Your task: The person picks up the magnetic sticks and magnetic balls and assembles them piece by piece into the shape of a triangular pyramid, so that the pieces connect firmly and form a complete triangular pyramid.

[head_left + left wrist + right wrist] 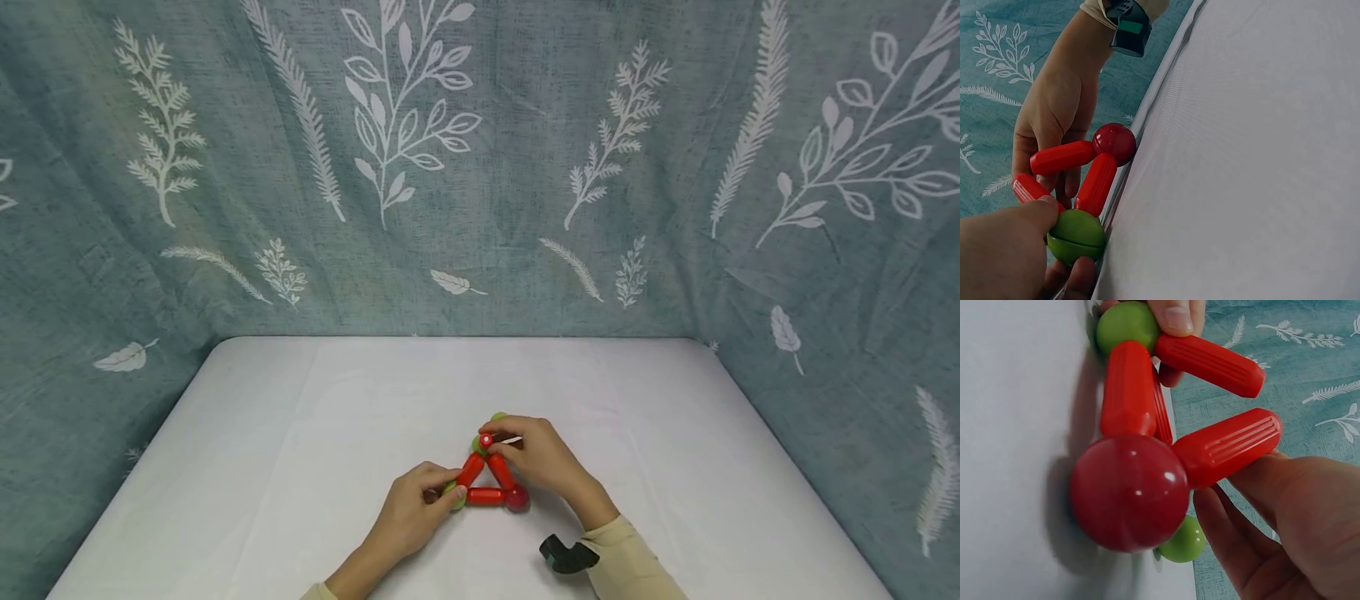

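Observation:
In the head view, red rods and balls form a small triangle on the table. My left hand [417, 510] grips the green ball [1077, 237] at its left corner, thumb against a red rod [1035, 189] that slants up from it. A dark red ball [1130, 492] makes the right front corner, joined to the green ball by the front rod [486, 497]. At the back, my right hand [542, 454] pinches an upright red rod [486, 439], end toward the head camera, over another green ball [477, 446]. A slanting rod [1229, 447] from the red ball partly covers those fingertips.
Just beyond the right fingers, a further green ball [498, 416] shows partly. A black device [567, 555] sits at the right sleeve. White cloth covers the table [262, 467]; a leaf-patterned green curtain [510, 183] hangs behind it.

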`<state>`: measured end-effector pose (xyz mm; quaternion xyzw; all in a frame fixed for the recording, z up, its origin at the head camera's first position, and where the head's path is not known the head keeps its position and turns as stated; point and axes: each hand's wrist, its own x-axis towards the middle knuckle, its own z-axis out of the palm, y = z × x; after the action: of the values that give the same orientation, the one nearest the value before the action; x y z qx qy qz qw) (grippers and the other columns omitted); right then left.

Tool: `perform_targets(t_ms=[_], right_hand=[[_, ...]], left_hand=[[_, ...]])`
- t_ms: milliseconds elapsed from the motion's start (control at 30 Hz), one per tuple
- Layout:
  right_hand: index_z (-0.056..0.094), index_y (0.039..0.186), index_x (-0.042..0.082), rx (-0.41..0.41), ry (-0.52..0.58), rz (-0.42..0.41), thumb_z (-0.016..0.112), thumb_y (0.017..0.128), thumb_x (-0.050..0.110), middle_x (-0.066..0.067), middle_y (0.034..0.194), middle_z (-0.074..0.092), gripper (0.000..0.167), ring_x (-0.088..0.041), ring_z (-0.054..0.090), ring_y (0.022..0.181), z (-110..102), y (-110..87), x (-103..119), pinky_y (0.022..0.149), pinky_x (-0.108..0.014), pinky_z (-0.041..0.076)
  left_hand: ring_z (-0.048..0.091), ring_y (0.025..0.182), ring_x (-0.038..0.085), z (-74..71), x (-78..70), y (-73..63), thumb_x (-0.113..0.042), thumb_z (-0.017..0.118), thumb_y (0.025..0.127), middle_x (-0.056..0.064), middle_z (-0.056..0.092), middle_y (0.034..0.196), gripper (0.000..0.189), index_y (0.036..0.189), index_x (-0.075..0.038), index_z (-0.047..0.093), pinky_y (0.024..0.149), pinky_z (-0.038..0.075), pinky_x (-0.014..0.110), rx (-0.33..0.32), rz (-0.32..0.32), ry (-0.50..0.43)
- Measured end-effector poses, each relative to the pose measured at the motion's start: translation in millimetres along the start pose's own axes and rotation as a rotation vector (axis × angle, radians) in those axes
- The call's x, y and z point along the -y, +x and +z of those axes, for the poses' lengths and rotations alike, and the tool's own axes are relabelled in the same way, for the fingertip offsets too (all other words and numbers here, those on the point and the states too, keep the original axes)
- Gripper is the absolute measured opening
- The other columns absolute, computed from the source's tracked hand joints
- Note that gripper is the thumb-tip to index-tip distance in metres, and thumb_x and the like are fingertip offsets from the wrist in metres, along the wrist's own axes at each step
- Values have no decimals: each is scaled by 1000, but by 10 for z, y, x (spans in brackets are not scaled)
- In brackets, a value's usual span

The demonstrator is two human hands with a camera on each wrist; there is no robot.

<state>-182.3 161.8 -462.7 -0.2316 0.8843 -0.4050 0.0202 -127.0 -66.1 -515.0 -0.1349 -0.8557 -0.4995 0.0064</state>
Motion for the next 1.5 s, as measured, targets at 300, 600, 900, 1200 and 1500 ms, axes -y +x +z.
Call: perform_targets(t_ms=[300,600,900,1200,1500], right_hand=[[74,118,13,-22,-17,1,72,93,4,-2,114,75,26,-18,73,101,22,-35,17,82,-28,61],[74,118,15,-17,-16,15,71,94,4,-2,115,74,26,-19,73,103,20,-43,26,84,-31,61],[74,121,13,-41,-15,32,73,93,5,0,119,74,28,-20,72,108,15,-59,14,87,-30,61],[71,122,6,-213,14,101,81,85,6,-9,120,73,38,-26,74,104,-107,-162,-152,89,-31,60],[68,126,5,-266,41,243,83,85,9,-12,121,72,44,-25,74,107,-191,-272,-506,92,-30,58]], left_hand=[[57,78,1,8,-8,-11,-35,75,93,-6,70,98,29,115,-16,79,69,50,18,-12,-3,-6],[57,77,3,2,-16,-3,-38,75,93,-7,70,96,29,114,-19,79,67,49,19,-8,-3,-15],[56,76,3,-4,-16,-8,-35,76,93,-6,70,96,26,113,-19,79,67,49,18,-15,-3,-20],[57,77,3,10,-16,1,-35,76,92,-6,70,96,27,113,-18,79,68,50,18,-19,-7,-11],[56,76,4,19,-11,0,-36,76,93,-6,70,96,27,114,-19,79,66,49,18,-10,-16,-15]])
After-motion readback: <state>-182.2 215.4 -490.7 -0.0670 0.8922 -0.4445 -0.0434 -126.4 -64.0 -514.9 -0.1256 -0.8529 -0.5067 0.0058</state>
